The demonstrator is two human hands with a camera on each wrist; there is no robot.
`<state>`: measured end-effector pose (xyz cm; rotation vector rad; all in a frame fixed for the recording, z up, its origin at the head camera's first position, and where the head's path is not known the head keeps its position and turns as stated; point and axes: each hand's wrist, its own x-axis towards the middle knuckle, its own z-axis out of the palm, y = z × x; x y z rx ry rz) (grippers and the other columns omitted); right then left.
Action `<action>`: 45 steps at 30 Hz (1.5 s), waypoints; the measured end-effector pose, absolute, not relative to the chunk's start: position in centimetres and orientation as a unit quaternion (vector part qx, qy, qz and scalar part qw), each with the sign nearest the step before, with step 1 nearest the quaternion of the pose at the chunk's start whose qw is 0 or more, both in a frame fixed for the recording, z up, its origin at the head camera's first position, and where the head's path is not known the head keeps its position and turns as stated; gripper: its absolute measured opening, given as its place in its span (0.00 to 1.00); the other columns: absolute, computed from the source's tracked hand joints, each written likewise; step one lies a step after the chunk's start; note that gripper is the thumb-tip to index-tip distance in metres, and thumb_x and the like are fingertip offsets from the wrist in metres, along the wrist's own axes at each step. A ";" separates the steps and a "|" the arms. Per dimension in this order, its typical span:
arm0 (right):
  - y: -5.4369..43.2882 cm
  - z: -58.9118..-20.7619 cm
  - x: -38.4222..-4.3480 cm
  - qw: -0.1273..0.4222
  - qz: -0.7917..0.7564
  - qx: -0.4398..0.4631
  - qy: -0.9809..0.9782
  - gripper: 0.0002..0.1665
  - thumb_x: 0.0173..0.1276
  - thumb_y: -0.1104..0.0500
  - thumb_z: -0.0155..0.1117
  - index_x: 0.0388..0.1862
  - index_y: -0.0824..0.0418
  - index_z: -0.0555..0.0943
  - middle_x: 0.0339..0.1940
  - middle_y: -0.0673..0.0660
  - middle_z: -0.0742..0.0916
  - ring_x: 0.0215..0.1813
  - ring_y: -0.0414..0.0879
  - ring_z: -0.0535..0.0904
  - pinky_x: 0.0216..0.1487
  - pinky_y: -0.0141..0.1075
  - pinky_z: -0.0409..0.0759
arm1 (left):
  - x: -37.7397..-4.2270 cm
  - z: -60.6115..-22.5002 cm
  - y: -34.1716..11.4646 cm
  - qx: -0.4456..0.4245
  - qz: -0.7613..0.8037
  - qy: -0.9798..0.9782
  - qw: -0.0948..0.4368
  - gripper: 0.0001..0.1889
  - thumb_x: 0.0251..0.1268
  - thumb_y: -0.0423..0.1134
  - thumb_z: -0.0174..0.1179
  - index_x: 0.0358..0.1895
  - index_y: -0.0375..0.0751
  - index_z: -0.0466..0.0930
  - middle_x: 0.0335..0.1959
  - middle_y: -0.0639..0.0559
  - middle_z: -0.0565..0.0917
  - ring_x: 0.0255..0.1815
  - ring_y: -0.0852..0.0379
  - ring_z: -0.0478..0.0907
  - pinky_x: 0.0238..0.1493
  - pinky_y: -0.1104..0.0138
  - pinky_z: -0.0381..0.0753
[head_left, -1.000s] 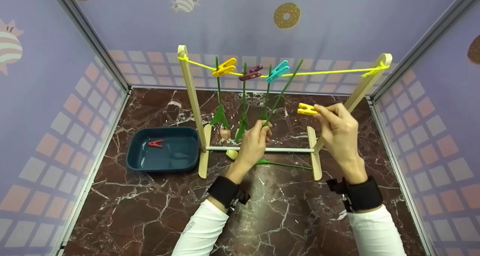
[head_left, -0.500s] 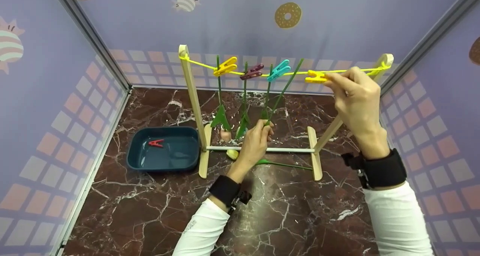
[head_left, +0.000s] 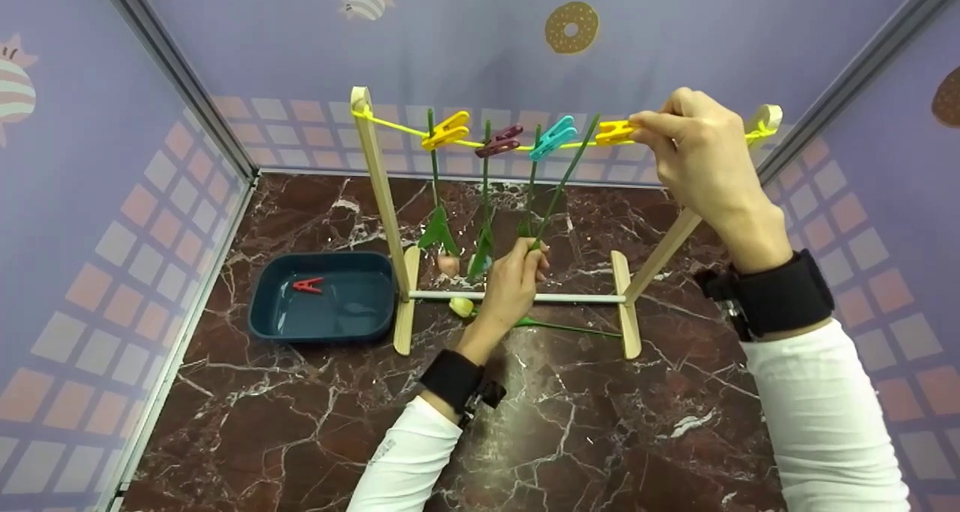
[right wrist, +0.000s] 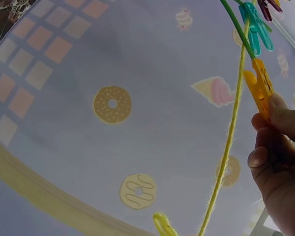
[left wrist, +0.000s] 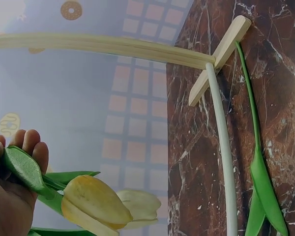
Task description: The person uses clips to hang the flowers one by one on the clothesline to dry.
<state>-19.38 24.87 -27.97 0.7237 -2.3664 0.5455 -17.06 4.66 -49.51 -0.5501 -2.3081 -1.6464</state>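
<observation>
My left hand (head_left: 510,283) grips an artificial tulip upside down near its leaves, its green stem (head_left: 564,178) slanting up to the yellow string (right wrist: 231,130). In the left wrist view its yellow bloom (left wrist: 96,204) hangs below the palm. Between thumb and fingers, my right hand (head_left: 709,152) pinches a yellow clothespin (head_left: 615,132) at the string, its tip right by the stem's upper end. To the left, another yellow clothespin (head_left: 445,131), a maroon clothespin (head_left: 499,142) and a teal clothespin (head_left: 553,138) hold upside-down flower stems on the string.
A wooden frame (head_left: 383,189) carries the string, with a white bar (head_left: 577,299) low between its feet. Another pale yellow tulip (head_left: 461,307) lies on the marbled surface by the bar. At left stands a dark blue basin (head_left: 360,313) containing a red clothespin (head_left: 307,285).
My right hand has risen to the string with the yellow clothespin, then shifted left to the stem. The left hand keeps its grip on the tulip in nearly the same place.
</observation>
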 end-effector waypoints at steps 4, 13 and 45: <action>24.5 -27.6 -19.8 0.255 0.207 0.270 -0.905 0.12 0.68 0.63 0.65 0.47 0.68 0.87 0.27 0.64 0.76 0.32 0.52 0.68 0.34 0.33 0.59 | -17.1 -49.5 4.8 -0.190 -0.562 -0.795 0.125 0.12 0.80 0.35 0.45 0.48 0.31 0.77 0.33 0.42 0.84 0.29 0.49 0.84 0.34 0.74 0.82; 23.7 -27.7 -20.3 0.212 0.212 0.278 -0.913 0.12 0.68 0.63 0.66 0.47 0.67 0.87 0.28 0.63 0.79 0.31 0.49 0.71 0.33 0.30 0.62 | -17.2 -49.8 5.0 -0.184 -0.563 -0.797 0.120 0.12 0.79 0.35 0.45 0.48 0.30 0.77 0.33 0.42 0.85 0.29 0.52 0.84 0.34 0.74 0.82; 23.5 -27.6 -20.5 0.167 0.199 0.289 -0.922 0.19 0.71 0.60 0.64 0.58 0.66 0.82 0.44 0.65 0.87 0.46 0.60 0.81 0.48 0.52 0.75 | -17.3 -49.4 5.8 -0.179 -0.561 -0.799 0.121 0.13 0.79 0.38 0.47 0.52 0.37 0.79 0.41 0.44 0.88 0.41 0.49 0.87 0.42 0.67 0.84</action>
